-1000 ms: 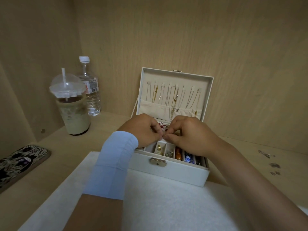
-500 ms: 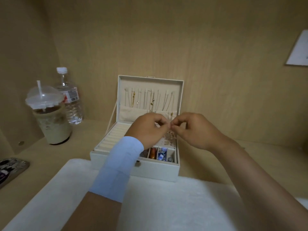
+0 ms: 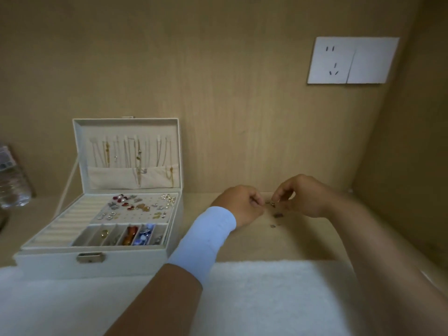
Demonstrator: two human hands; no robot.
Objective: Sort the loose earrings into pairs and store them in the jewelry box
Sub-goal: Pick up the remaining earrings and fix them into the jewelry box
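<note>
The white jewelry box (image 3: 48,263) stands open at the left, its lid upright with chains hanging inside. Several earrings (image 3: 135,206) sit on its perforated panel and in its front compartments. To the right of the box, a few small dark loose earrings (image 3: 277,215) lie on the wooden shelf. My left hand (image 3: 238,206), with a white wrist band, has its fingers curled beside them. My right hand (image 3: 300,196) pinches a small earring (image 3: 272,203) just above the shelf. The two hands' fingertips are close together.
A white fluffy mat (image 3: 254,294) covers the front of the shelf, under the box's front edge. A plastic water bottle (image 3: 12,180) stands at the far left edge. A white wall socket (image 3: 351,60) is on the back panel. A side wall closes the right.
Both hands have left the jewelry box and moved right to the loose earrings on the shelf. The view has swung right, so the iced drink cup is out of sight.
</note>
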